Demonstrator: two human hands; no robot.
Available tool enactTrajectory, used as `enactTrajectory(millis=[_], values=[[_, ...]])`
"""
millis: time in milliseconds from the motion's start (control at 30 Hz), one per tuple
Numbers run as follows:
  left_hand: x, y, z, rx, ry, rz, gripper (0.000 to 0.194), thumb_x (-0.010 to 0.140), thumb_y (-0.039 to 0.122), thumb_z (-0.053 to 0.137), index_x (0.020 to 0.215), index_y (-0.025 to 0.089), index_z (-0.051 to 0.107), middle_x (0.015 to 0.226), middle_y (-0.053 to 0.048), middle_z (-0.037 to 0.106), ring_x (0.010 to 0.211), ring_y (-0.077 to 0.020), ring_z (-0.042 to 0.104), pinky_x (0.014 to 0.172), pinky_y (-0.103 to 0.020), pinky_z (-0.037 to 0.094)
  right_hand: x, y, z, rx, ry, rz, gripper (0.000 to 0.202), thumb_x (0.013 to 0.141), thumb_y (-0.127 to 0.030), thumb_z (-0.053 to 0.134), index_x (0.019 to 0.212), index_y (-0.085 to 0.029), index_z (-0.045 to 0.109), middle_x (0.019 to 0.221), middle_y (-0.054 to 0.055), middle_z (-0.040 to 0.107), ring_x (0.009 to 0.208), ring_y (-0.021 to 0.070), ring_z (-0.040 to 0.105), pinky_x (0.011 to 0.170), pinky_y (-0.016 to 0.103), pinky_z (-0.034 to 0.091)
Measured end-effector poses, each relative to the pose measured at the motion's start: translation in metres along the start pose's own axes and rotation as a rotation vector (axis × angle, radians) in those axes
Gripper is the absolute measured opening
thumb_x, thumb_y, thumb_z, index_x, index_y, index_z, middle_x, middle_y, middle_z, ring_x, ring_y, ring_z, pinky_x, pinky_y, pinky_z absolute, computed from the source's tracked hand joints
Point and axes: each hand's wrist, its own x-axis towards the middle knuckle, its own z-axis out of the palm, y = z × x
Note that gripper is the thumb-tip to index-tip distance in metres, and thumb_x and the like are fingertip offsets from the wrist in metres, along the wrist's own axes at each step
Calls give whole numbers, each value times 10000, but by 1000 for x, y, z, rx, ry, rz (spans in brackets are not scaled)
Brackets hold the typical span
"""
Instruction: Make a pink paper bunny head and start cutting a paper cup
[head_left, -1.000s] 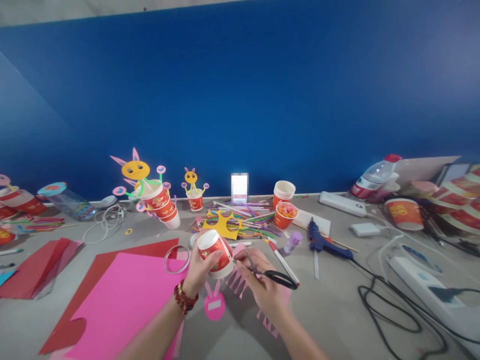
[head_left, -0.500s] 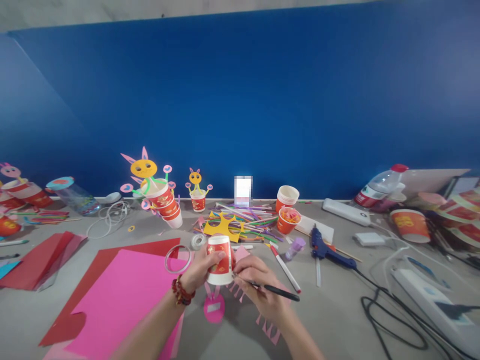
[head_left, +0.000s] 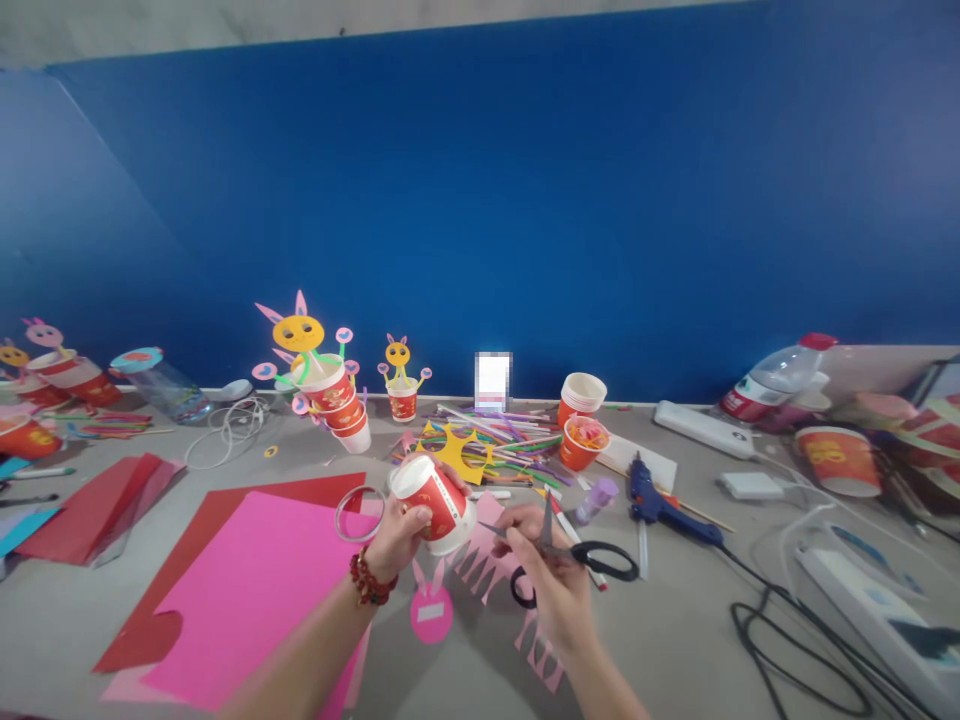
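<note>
My left hand (head_left: 401, 540) is wrapped round a red and white paper cup (head_left: 433, 500), tilted with its base toward the upper left. My right hand (head_left: 551, 575) holds a pair of black-handled scissors (head_left: 556, 545) by the blade end; the blades stand apart and point toward the cup without touching it. Just below the cup lies a pink paper rabbit head (head_left: 431, 612) with a white strip on it. Pink paper with cut-out edges (head_left: 491, 560) lies partly behind my right hand.
Pink sheets (head_left: 255, 590) lie at left, beside a tape roll (head_left: 360, 513). Behind the cup are a yellow cut-out (head_left: 459, 452) and pipe cleaners (head_left: 517, 430). Cup figures (head_left: 322, 385) stand at the back. A blue glue gun (head_left: 667, 505) and its cable are at right.
The scissors were closed against the cup's rim; now they are apart from it, turned, with blades spread. My left hand has tilted and turned the cup.
</note>
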Motion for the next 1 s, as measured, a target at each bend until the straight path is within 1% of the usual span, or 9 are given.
enactTrajectory(millis=[67, 167, 333, 433, 567, 667, 767, 867, 1000], values=[[0, -1, 1, 94, 80, 114, 531, 741, 631, 649, 1033, 188, 622, 877, -107, 693, 828, -276, 674, 667, -388, 571, -1, 2, 6, 101, 41, 94, 204, 801, -388, 721, 718, -206, 683, 786, 39, 671, 645, 187, 622, 609, 304, 504], [-1, 0, 3, 215, 169, 253, 539, 731, 645, 664, 1039, 205, 617, 922, -115, 688, 886, -286, 666, 711, -407, 579, -3, 3, 11, 155, 43, 151, 230, 767, -414, 758, 740, -192, 708, 763, 49, 697, 666, 204, 653, 633, 314, 529], [-2, 7, 2, 336, 185, 336, 572, 646, 503, 806, 1083, 216, 576, 993, -111, 678, 949, -286, 653, 802, -433, 575, -7, 6, 13, 190, 30, 176, 231, 816, -427, 718, 826, -197, 736, 857, 75, 744, 724, 226, 691, 677, 339, 562], [-4, 12, 2, 384, 177, 373, 649, 598, 514, 837, 1107, 230, 551, 1030, -110, 666, 989, -293, 641, 833, -445, 568, -6, 5, 14, 208, 41, 184, 241, 824, -430, 709, 813, -191, 742, 883, 85, 753, 730, 222, 696, 675, 330, 566], [-5, 18, 4, 441, 146, 432, 723, 554, 578, 840, 1121, 253, 530, 1079, -119, 647, 1035, -314, 623, 838, -471, 558, -2, 3, 15, 237, 76, 260, 289, 782, -457, 743, 799, -169, 746, 770, 80, 749, 660, 204, 693, 636, 295, 556], [-4, 24, 7, 551, 119, 510, 697, 593, 532, 839, 1147, 264, 513, 1102, -123, 638, 1051, -328, 618, 841, -497, 551, -2, 7, 16, 290, 127, 380, 331, 741, -474, 772, 795, -148, 753, 712, 72, 739, 579, 176, 677, 513, 231, 510], [-2, 27, 9, 649, 62, 660, 650, 675, 456, 813, 1201, 278, 476, 1126, -107, 638, 1057, -312, 625, 886, -509, 530, -3, 12, 15, 345, 165, 456, 346, 712, -476, 793, 750, -136, 743, 672, 62, 725, 510, 152, 647, 411, 196, 450], [1, 26, 10, 631, -41, 793, 702, 689, 379, 823, 1257, 304, 418, 1175, -83, 636, 1061, -281, 633, 950, -508, 494, -4, 14, 14, 346, 121, 447, 351, 721, -473, 785, 797, -133, 739, 745, 73, 737, 500, 148, 640, 393, 201, 455], [0, 16, 6, 580, -123, 842, 736, 687, 309, 831, 1293, 277, 414, 1190, -100, 637, 1070, -281, 631, 968, -527, 479, -3, 11, 14, 327, 77, 432, 336, 759, -472, 754, 830, -145, 718, 828, 77, 743, 516, 150, 663, 394, 192, 446]])
